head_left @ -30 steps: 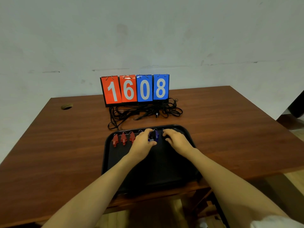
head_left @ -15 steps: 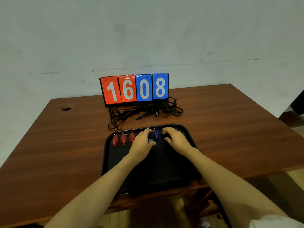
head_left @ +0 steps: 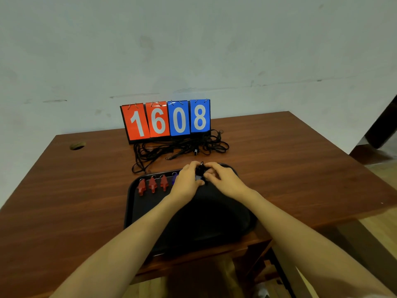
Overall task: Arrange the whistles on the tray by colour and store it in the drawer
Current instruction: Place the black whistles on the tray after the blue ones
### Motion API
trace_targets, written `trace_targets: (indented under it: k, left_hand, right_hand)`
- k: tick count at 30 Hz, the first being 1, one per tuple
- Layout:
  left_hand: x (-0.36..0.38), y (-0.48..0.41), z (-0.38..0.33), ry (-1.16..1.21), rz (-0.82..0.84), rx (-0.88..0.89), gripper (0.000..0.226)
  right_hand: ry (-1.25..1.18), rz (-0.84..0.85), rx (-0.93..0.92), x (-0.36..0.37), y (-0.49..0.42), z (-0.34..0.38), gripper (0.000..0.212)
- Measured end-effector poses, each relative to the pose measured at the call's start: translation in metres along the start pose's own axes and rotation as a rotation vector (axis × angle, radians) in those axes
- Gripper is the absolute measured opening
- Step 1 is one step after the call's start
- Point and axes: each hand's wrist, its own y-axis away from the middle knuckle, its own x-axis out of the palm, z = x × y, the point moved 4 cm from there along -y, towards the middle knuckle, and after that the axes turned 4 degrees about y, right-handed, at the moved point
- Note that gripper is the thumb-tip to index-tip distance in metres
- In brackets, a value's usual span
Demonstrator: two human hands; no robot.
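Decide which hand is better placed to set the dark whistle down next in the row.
Right hand, probably: both hands pinch the dark whistle, but red whistles and a blue whistle fill the row beside the left hand.

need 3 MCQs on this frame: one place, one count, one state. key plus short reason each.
1. Where are the red whistles?
A. In a row at the far left of the tray.
B. Scattered along the tray's near edge.
C. Piled in the tray's middle.

2. How many red whistles show?
A. Two.
B. Three.
C. Five.

3. What are the left hand and right hand doing?
A. Lifting the tray by its sides.
B. Hanging idle, off the tray.
C. Both pinching a dark whistle at the tray's far edge.

Key:
1 A, they lie side by side just inside the far left rim.
2 B, three red bodies are visible left of the left hand.
3 C, the fingers of both hands curl round it between them.
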Motion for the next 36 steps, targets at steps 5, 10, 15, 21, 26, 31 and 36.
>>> trace_targets:
  k: [5,10,15,21,26,31,36]
  left_hand:
    - [0.019,-0.007,-0.013,-0.048,0.096,0.035,0.069]
    - [0.012,-0.023,-0.008,-0.179,0.029,0.008,0.053]
    - [0.0,-0.068,0.004,-0.414,0.016,-0.024,0.034]
    - [0.013,-0.12,0.018,-0.439,0.024,-0.155,0.038]
    - [0.022,-0.145,0.034,-0.339,-0.025,-0.323,0.045]
    - [0.023,-0.164,0.039,-0.339,-0.081,-0.338,0.044]
    - [0.018,-0.157,0.044,-0.333,-0.123,-0.29,0.035]
  right_hand:
    - [-0.152,-0.087,0.184,-0.006,-0.002,-0.009,0.03]
    - [0.029,-0.141,0.282,-0.021,-0.001,-0.027,0.023]
    - [0.212,-0.078,0.368,-0.032,-0.001,-0.047,0.03]
    - [0.29,0.016,0.353,-0.02,-0.012,-0.055,0.026]
    - [0.366,-0.003,0.261,-0.016,-0.02,-0.06,0.027]
    - [0.412,-0.03,0.189,-0.009,-0.025,-0.061,0.025]
    - [0.375,-0.089,0.215,-0.004,-0.027,-0.057,0.026]
